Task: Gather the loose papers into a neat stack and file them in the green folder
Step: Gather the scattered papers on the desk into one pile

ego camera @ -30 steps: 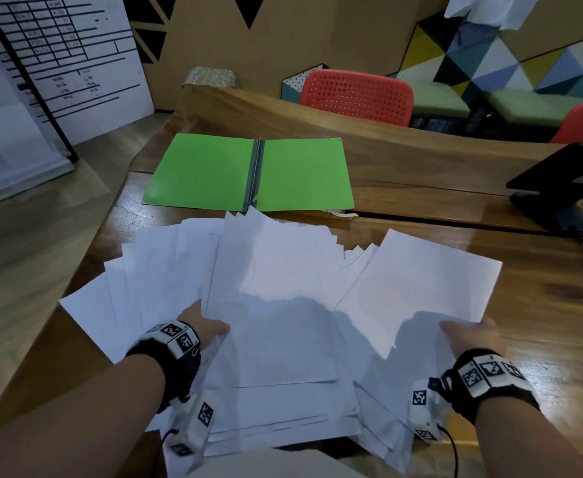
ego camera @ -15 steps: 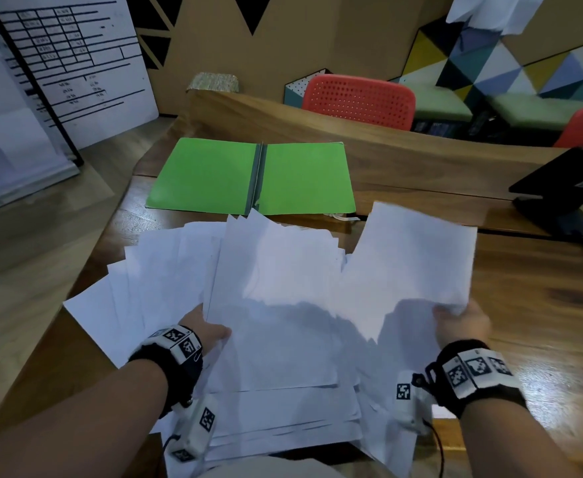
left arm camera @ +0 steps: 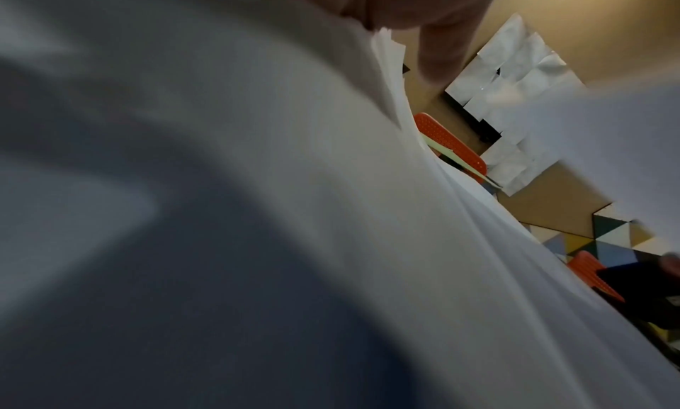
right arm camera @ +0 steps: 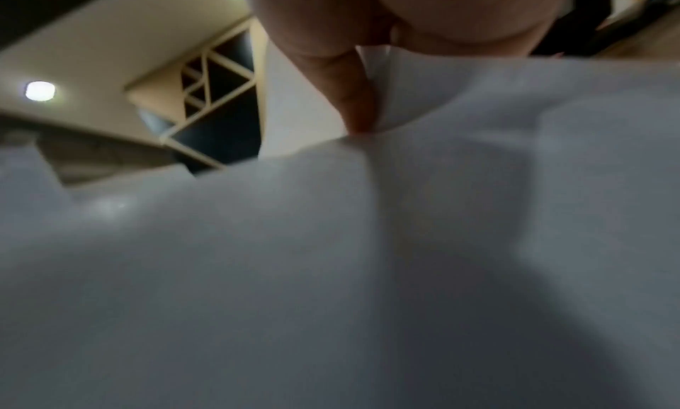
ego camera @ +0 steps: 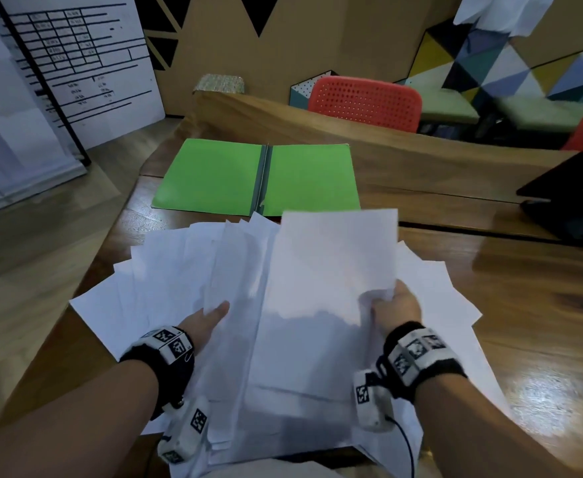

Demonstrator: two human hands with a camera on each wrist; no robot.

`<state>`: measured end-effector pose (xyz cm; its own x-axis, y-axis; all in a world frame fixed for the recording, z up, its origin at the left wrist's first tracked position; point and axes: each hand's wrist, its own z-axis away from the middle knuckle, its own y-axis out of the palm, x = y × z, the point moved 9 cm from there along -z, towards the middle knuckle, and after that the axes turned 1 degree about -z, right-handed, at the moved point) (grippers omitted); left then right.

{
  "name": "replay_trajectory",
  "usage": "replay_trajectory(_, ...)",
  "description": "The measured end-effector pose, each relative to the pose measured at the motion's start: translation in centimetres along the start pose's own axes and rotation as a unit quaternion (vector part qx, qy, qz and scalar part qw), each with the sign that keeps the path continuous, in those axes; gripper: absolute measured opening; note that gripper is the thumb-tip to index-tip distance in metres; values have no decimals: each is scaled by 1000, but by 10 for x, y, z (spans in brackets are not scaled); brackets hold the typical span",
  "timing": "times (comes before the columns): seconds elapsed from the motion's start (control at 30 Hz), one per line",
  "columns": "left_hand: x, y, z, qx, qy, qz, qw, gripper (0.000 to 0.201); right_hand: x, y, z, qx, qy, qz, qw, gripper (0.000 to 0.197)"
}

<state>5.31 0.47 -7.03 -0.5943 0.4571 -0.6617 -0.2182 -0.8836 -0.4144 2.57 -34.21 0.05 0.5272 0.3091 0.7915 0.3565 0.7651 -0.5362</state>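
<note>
Several white loose papers (ego camera: pixel 179 281) fan out over the wooden table in front of me. My right hand (ego camera: pixel 395 307) pinches the right edge of a white sheet (ego camera: pixel 334 267) and holds it over the middle of the pile; the right wrist view shows the thumb (right arm camera: pixel 353 95) on this sheet (right arm camera: pixel 405 101). My left hand (ego camera: pixel 207 320) has its fingers slid under the left side of the papers (left arm camera: pixel 257 182), thumb on top. The green folder (ego camera: pixel 259 177) lies open and flat behind the papers.
A black device (ego camera: pixel 573 194) sits at the table's right edge. Red chairs (ego camera: pixel 366 101) stand behind a raised wooden ledge (ego camera: pixel 421 150). A whiteboard (ego camera: pixel 76 63) leans at the far left. The table's left edge (ego camera: pixel 110 236) drops to the floor.
My right hand lifted the rightmost sheet and swung it left over the centre of the pile. The left hand stayed tucked under the papers' left side.
</note>
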Motion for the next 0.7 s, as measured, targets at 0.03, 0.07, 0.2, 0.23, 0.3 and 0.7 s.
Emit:
replay_trajectory(0.03,0,0,1,0,5,-7,1000,58,-5,15,5,25,6,2,1000,30)
replay_trajectory(0.07,1,1,2,8,10,-22,1000,60,-5,29,10,55,5,5,998,34)
replay_trajectory(0.2,2,4,1,30,33,-58,997,48,-10,53,18,125,42,-77,988,56)
replay_trajectory(0.23,1,3,1,31,36,-69,997,47,-12,39,13,90,45,-35,994,57)
replay_trajectory(0.3,0,2,0,29,36,-79,996,46,-31,-7,0,-16,96,112,989,60)
replay_trajectory(0.7,2,2,-2,31,13,-73,997,47,-97,-38,-13,7,286,54,957,62)
